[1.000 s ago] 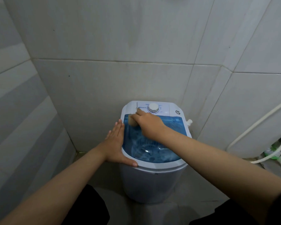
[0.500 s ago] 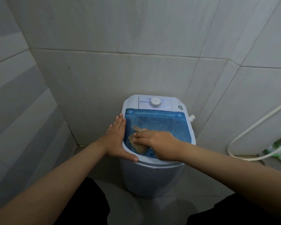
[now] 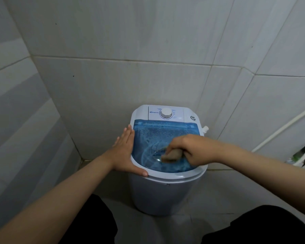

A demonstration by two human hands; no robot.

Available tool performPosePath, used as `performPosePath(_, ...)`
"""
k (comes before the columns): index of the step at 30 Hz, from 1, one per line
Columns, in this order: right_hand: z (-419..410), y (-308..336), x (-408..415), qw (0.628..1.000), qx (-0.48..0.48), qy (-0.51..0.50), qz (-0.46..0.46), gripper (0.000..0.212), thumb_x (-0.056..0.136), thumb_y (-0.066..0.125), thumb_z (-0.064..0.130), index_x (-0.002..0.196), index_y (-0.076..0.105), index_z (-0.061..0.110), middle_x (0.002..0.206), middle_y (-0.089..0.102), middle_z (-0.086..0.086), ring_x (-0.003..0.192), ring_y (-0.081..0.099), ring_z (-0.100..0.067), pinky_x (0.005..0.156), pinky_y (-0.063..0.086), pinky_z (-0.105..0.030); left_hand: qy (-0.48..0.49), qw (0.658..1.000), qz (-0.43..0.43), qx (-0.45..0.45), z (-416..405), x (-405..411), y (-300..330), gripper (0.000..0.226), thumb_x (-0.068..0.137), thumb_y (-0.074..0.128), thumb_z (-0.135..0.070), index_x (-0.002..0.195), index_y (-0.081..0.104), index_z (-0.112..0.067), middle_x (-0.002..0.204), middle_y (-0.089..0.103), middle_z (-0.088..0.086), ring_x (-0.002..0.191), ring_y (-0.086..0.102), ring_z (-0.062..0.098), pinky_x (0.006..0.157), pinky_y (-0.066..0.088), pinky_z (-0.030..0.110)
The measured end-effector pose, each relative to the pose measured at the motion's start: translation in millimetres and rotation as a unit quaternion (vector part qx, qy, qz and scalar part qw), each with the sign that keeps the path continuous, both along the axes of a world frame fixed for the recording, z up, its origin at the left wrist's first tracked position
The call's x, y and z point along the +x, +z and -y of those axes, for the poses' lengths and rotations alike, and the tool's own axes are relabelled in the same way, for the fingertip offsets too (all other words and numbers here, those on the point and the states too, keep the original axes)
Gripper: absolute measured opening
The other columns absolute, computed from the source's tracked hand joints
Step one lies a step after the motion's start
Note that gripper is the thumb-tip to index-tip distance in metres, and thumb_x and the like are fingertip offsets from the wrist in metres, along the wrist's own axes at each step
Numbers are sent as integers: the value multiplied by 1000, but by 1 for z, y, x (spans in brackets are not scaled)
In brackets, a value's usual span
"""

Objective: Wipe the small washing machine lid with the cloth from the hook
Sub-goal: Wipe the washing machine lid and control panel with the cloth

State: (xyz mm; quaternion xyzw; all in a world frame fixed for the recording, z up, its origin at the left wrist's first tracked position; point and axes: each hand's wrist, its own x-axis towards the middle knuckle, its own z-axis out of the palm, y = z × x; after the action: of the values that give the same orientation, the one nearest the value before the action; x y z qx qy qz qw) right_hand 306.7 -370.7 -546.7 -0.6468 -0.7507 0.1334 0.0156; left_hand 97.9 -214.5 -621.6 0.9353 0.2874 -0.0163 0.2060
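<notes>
The translucent blue plastic lid [image 3: 163, 138] lay closed on top of the small white cylindrical washing machine [image 3: 163, 194], which stood on the tiled floor [image 3: 148, 229] in the corner of the pale grey tiled wall [image 3: 121, 81]. Water droplets beaded the rear half of the lid; curved wet streaks marked the front half. The crumpled tan cloth [image 3: 172, 155] was pressed against the front-centre of the lid. The right hand [image 3: 192, 149] reached in from the right, its fingers curled together and clamped on the cloth. The left hand [image 3: 125, 152] lay flat against the machine's left rim, fingers straight and close together, gripping nothing, thumb along the front edge. Behind the lid, a white round control dial [image 3: 166, 113] sat on the white panel. A white hose [image 3: 280, 131] ran along the wall at right.
</notes>
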Motion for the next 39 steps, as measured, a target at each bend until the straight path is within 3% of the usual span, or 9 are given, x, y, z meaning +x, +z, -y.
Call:
performPosePath(4, -17, 1, -5, 997, 69, -30, 10, 48, 73, 47, -1, 113, 60, 23, 111, 60, 1, 102, 56, -22, 80, 51, -43, 1, 1000, 7, -4, 0, 0, -1, 159, 39, 65, -87, 143, -31, -16, 150, -40, 0, 139, -33, 19, 116, -10, 45)
performPosePath(10, -13, -26, -20, 976, 71, 67, 195, 44, 79, 58, 5, 120, 59, 21, 118, 51, -12, 97, 51, -31, 56, 40, -34, -2, 1000, 9, -4, -1, 1, -2, 159, 38, 63, -88, 143, -31, -15, 149, -41, 0, 139, -34, 18, 116, -10, 45)
performPosePath(18, -25, 0, -36, 966, -36, 32, 254, 53, 82, 51, 3, 125, 54, 34, 121, 38, -10, 106, 42, -29, 72, 30, -37, -2, 1000, 6, -4, -1, 1, -2, 159, 36, 59, -91, 144, -29, -15, 150, -40, 0, 139, -34, 18, 116, -10, 45)
performPosePath(23, -42, 8, -52, 939, -108, -7, 325, 32, 91, 51, 26, 122, 59, 24, 125, 39, -12, 108, 46, -33, 78, 36, -39, 0, 1000, 5, -4, 0, 0, -1, 158, 37, 61, -90, 145, -27, -16, 152, -38, 1, 140, -33, 19, 117, -8, 48)
performPosePath(29, -56, 15, -60, 889, -212, -62, 401, 47, 91, 56, 27, 133, 43, 13, 140, 32, -15, 120, 44, -37, 93, 40, -46, 4, 1000, 5, -6, 2, 0, 2, 157, 38, 62, -88, 145, -27, -16, 153, -35, 2, 141, -31, 19, 118, -7, 49)
performPosePath(32, -63, 17, -65, 866, -248, -69, 430, 49, 92, 51, 34, 136, 39, 17, 143, 35, -10, 117, 48, -34, 87, 41, -46, 6, 1000, 4, -9, 4, -1, 4, 157, 37, 62, -87, 146, -26, -15, 153, -34, 2, 140, -31, 18, 118, -7, 48)
performPosePath(35, -70, 12, -72, 837, -271, -63, 471, 42, 91, 49, 26, 132, 43, 21, 145, 36, -4, 110, 49, -29, 73, 36, -39, 9, 1000, 7, -9, 4, -1, 4, 157, 38, 65, -86, 146, -26, -15, 154, -34, 2, 141, -30, 18, 118, -7, 47)
performPosePath(37, -68, 15, -71, 852, -270, -68, 444, 38, 90, 49, 23, 127, 49, 16, 137, 46, -8, 107, 52, -29, 72, 38, -38, 11, 1000, 10, -10, 4, -1, 3, 157, 38, 66, -85, 146, -25, -15, 154, -34, 3, 141, -30, 18, 117, -7, 47)
performPosePath(39, -62, 21, -62, 883, -281, -76, 368, 30, 89, 51, 26, 104, 64, 3, 109, 70, -21, 91, 60, -26, 69, 45, -34, 11, 1000, 12, -9, 3, -1, 2, 157, 39, 66, -85, 146, -25, -14, 154, -34, 3, 141, -29, 18, 117, -7, 46)
